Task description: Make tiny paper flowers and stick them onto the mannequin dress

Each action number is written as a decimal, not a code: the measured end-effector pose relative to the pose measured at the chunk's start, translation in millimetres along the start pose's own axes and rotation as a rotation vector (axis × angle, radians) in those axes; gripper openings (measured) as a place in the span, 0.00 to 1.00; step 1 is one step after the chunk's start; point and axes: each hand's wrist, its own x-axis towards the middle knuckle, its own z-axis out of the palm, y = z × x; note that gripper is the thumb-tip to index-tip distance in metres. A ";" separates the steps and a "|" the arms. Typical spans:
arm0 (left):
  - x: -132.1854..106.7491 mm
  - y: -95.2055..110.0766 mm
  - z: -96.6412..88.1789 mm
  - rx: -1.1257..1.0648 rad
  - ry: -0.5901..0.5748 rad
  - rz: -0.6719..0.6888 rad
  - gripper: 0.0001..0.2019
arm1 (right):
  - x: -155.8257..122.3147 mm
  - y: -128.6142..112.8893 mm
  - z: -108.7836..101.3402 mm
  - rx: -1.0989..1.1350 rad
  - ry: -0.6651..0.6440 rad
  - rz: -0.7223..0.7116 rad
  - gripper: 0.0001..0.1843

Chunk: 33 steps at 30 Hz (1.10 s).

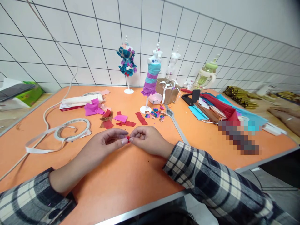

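My left hand (109, 141) and my right hand (150, 141) meet above the orange table, fingertips pinching a small red and pink paper piece (127, 139). Fingers hide part of it. Just beyond lie red crepe paper strips (141, 118) and a magenta paper scrap (121, 118). Several small colourful paper bits (155, 113) are heaped beside the foot of a mannequin stand (151, 78) dressed in turquoise and purple paper. Farther back stands a second mannequin (127, 61) covered in teal and purple paper. A bare white mannequin (173, 59) is behind to the right.
A roll of double-sided tape (87, 129) with a loose strip lies left, near a white cable (44, 117). Behind are a pink bowl (155, 98) and a cardboard box (172, 95). Right are a black phone stand (192, 97), folded crepe paper (222, 107) and a bottle (206, 75).
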 end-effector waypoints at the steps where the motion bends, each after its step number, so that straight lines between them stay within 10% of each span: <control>1: 0.6 -1.1 -0.1 0.031 -0.009 0.001 0.20 | 0.1 0.2 0.0 0.005 0.005 0.007 0.03; 21: 1.5 -1.9 1.8 0.007 0.007 0.021 0.21 | 0.1 -4.5 -3.9 0.229 0.000 0.137 0.10; 28: 1.1 -5.4 -4.7 0.096 0.066 0.029 0.24 | 24.0 21.6 -60.6 -0.233 0.391 0.007 0.08; 33: 2.5 -6.6 -9.0 0.180 0.117 0.072 0.23 | 33.2 46.7 -93.9 -0.398 0.360 0.074 0.11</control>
